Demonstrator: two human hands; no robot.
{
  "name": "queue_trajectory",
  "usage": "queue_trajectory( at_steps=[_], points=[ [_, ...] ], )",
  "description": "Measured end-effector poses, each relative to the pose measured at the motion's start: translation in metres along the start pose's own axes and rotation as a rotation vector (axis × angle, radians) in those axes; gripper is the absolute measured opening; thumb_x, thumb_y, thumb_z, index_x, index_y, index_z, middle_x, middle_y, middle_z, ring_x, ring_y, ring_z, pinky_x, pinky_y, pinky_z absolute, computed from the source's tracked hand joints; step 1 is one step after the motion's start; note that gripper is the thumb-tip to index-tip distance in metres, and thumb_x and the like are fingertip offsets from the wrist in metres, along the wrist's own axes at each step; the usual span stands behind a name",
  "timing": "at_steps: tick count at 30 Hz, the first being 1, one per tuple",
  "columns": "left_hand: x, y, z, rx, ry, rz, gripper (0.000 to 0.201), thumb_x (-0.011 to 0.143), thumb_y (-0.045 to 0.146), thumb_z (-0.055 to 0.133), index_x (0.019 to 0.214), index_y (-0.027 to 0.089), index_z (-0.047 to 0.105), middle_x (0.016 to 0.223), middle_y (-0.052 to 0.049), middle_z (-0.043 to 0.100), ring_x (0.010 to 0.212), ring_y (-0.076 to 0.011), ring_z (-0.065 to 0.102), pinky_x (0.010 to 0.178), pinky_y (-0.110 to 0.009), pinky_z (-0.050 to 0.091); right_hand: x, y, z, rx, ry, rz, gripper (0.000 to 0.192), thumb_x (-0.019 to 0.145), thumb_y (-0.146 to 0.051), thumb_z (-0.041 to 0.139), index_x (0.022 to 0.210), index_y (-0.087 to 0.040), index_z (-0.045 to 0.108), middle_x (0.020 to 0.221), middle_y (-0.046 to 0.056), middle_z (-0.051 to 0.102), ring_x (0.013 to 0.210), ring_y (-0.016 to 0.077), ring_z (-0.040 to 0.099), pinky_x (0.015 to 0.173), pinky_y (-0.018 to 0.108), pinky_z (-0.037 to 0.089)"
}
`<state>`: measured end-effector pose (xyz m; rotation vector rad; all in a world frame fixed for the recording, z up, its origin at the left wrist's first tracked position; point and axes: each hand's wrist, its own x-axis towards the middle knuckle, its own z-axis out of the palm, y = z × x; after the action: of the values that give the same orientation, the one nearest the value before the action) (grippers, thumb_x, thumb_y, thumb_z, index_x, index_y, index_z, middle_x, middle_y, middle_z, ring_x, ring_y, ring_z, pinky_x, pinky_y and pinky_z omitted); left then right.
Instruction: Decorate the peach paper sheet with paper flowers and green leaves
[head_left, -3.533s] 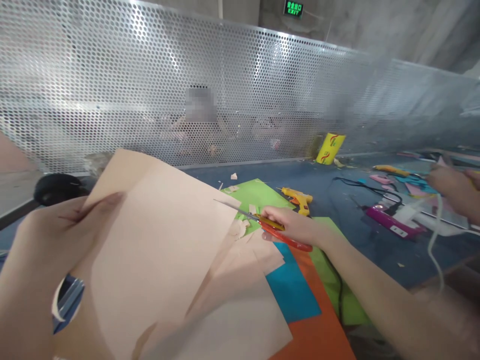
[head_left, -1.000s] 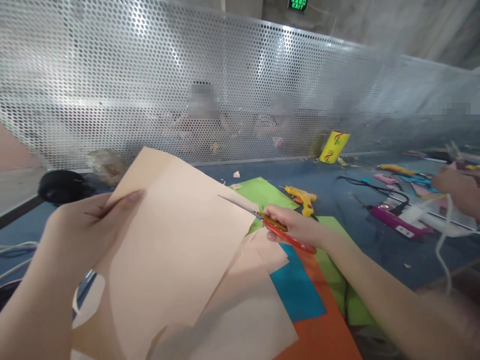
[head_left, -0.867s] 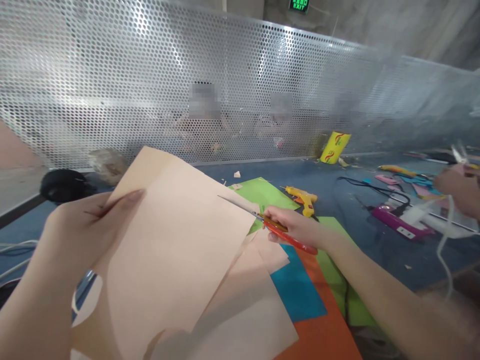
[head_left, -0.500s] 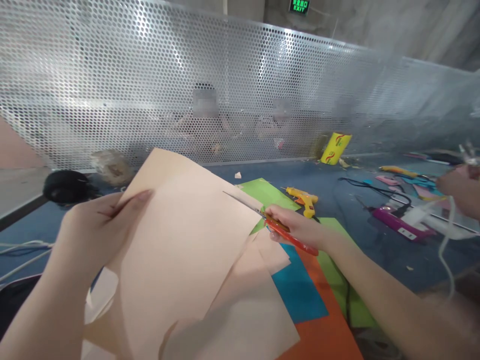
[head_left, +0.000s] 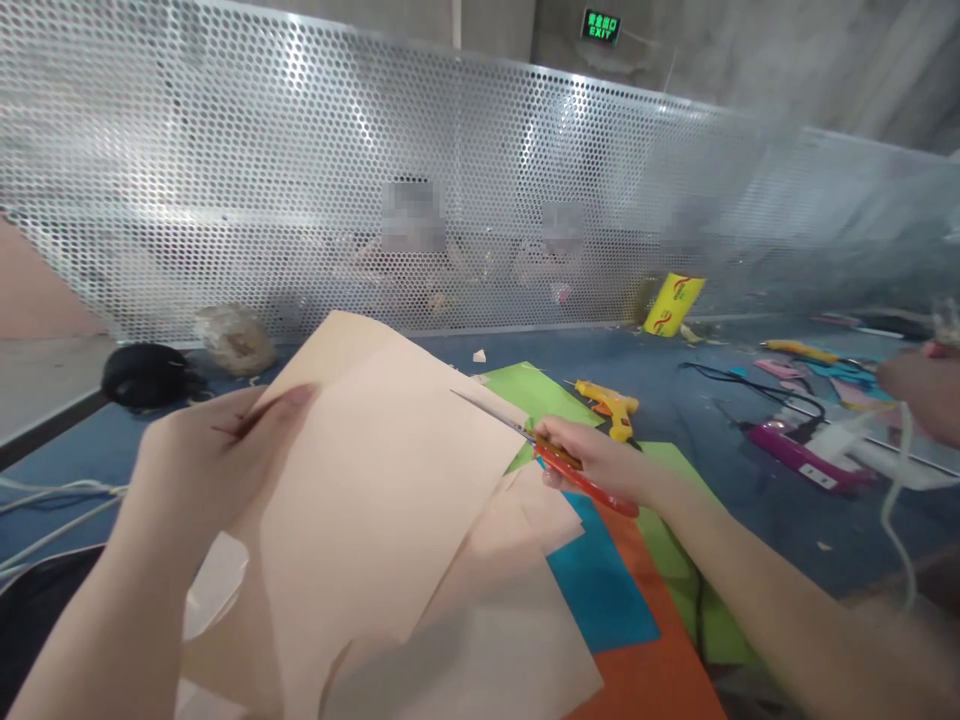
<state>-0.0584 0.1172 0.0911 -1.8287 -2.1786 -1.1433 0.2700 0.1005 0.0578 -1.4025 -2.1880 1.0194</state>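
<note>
My left hand [head_left: 206, 470] holds up a large peach paper sheet [head_left: 360, 510] by its left edge, thumb on the front. My right hand [head_left: 596, 462] grips orange-handled scissors [head_left: 559, 465], whose blades point left and reach the sheet's right edge. Under the sheet lie more peach paper [head_left: 502, 620], a blue sheet [head_left: 600, 585], an orange sheet [head_left: 645, 670] and green sheets [head_left: 536, 392] on the blue table [head_left: 720, 500].
A yellow glue gun [head_left: 611, 408] lies beyond my right hand. A magenta tool [head_left: 795, 452] with cables, another person's hand [head_left: 919, 385] and paper scraps are at right. A yellow roll [head_left: 671, 303], a black object [head_left: 146, 375] and a perforated metal screen [head_left: 225, 200] stand at the back.
The peach sheet and my left hand have drifted right and slightly down in view. The scissors stay at the sheet's right edge. The other person's hand at right has shifted a little.
</note>
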Motion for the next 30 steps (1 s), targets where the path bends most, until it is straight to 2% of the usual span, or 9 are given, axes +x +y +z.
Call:
queue_trajectory(
  at_steps=[7,12,18,25,30],
  points=[
    [-0.004,0.008,-0.003,-0.047,-0.036,-0.044,0.037,0.065,0.047,0.054,0.084,0.02,0.072,0.058,0.003,0.064,0.07,-0.0162,0.059,0.051,-0.017,0.035,0.0,0.003,0.002,-0.008,0.003,-0.033,0.027,0.08,-0.043,0.055,0.08,-0.023,0.036,0.074,-0.004,0.046,0.063,0.0126,0.043,0.057,0.027,0.035],
    [-0.003,0.005,-0.002,-0.033,-0.036,-0.013,0.041,0.067,0.049,0.051,0.085,0.018,0.072,0.055,0.003,0.061,0.065,-0.0156,0.057,0.05,-0.017,0.035,0.001,0.005,0.002,-0.033,0.01,-0.049,0.025,0.081,-0.039,0.054,0.078,-0.023,0.035,0.07,-0.005,0.042,0.06,0.0118,0.04,0.057,0.027,0.034],
    [-0.004,0.007,-0.002,-0.045,-0.053,-0.004,0.039,0.069,0.046,0.053,0.089,0.019,0.071,0.058,0.003,0.064,0.068,-0.0146,0.059,0.05,-0.016,0.034,0.0,0.005,0.001,-0.031,0.017,-0.042,0.028,0.08,-0.044,0.055,0.081,-0.023,0.036,0.074,-0.004,0.044,0.061,0.0119,0.042,0.056,0.027,0.034],
    [-0.005,0.001,0.001,-0.02,0.029,0.058,0.038,0.07,0.052,0.051,0.079,0.021,0.071,0.047,0.005,0.051,0.053,-0.0098,0.049,0.045,-0.016,0.03,0.003,0.01,0.002,0.002,0.014,-0.019,0.026,0.079,-0.04,0.056,0.079,-0.023,0.037,0.072,-0.005,0.044,0.06,0.0118,0.043,0.056,0.027,0.035],
    [-0.005,0.002,0.002,-0.044,0.032,0.082,0.038,0.069,0.05,0.051,0.082,0.021,0.072,0.05,0.005,0.056,0.056,-0.0101,0.054,0.046,-0.016,0.031,0.007,0.016,0.004,0.035,0.02,-0.008,0.027,0.078,-0.041,0.058,0.079,-0.023,0.038,0.072,-0.005,0.044,0.06,0.0116,0.044,0.057,0.027,0.035]
  ],
)
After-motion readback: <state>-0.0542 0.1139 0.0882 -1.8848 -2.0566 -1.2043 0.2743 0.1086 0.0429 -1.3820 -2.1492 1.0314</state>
